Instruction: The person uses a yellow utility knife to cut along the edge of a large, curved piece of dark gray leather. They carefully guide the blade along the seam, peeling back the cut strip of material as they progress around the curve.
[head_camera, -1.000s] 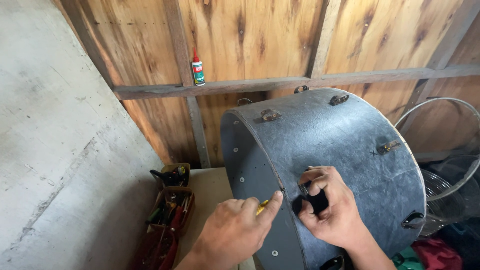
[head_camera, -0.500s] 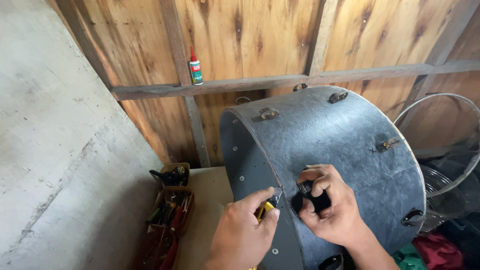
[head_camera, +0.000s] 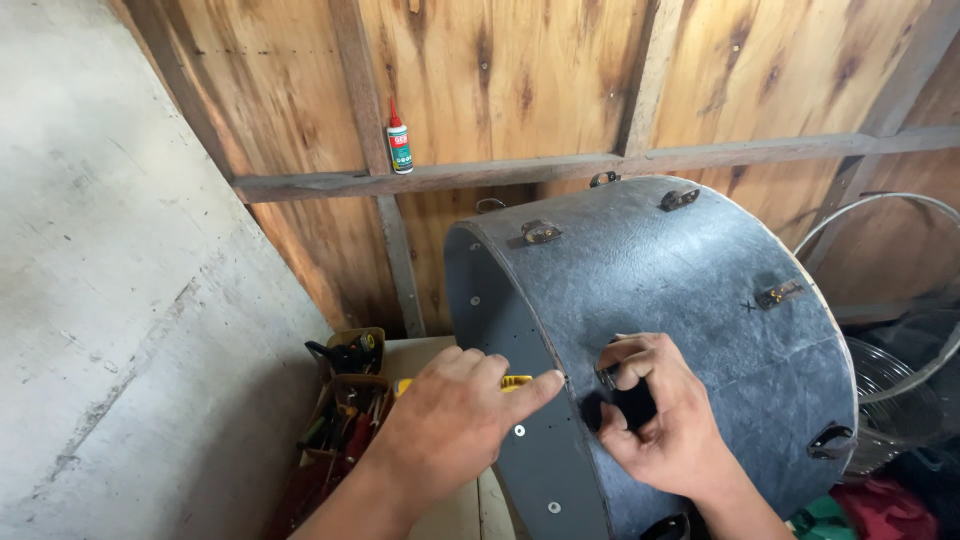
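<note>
So over at the left edge of the bench (head_camera: 430, 352) there's my open tool tray (head_camera: 345, 400), crammed with pliers and screwdrivers, jammed against the concrete wall (head_camera: 120, 270). A little glue bottle (head_camera: 400, 142) sits on the wooden rail above it.

My left hand (head_camera: 450, 420) is curled around a yellow-handled tool (head_camera: 510, 383), index finger stretched along it, with the tip at the front rim of the grey drum shell (head_camera: 640, 280). The shell is lying on its side on the bench, open end facing left.

My right hand (head_camera: 655, 425) is closed on a small black fitting (head_camera: 630, 405) pressed against the outside of the shell, just behind that rim.

Progress-wise, I count several metal lugs (head_camera: 540, 232) already mounted around the top and right side, so I'd guess most are done. This black one looks mid-fastening. Can't tell if the screw is actually seated, my fingers hide it.
</note>
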